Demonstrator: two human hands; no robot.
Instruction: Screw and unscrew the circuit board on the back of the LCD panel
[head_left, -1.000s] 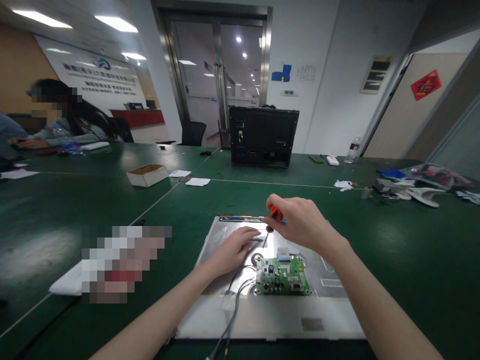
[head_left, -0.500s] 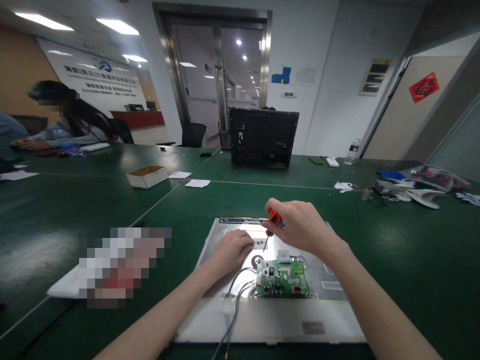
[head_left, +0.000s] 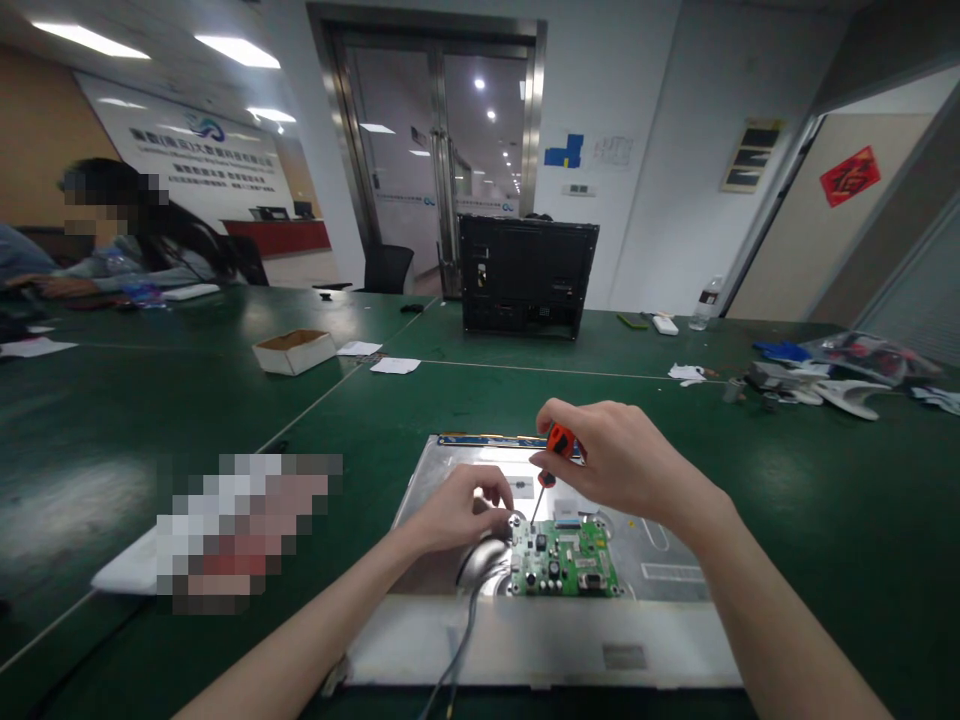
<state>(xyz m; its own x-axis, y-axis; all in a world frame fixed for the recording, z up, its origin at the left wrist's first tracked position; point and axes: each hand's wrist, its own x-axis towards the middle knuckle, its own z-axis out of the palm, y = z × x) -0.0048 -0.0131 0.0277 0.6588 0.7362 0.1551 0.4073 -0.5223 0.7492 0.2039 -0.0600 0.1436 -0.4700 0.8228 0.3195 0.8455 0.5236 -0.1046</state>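
My right grip (head_left: 626, 452), pinching the orange-and-black-handled screwdriver (head_left: 560, 440), has shifted work to the green rectangular circuit board (head_left: 564, 562); my left grip's (head_left: 461, 508) hold, I can't tell.

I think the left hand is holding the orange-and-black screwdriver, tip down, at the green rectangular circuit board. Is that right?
Not quite: it's the right hand. The head view shows that hand holding the orange-and-black screwdriver, tip down, at the green rectangular circuit board.

Smooth, glossy metal panel (head_left: 635, 548)
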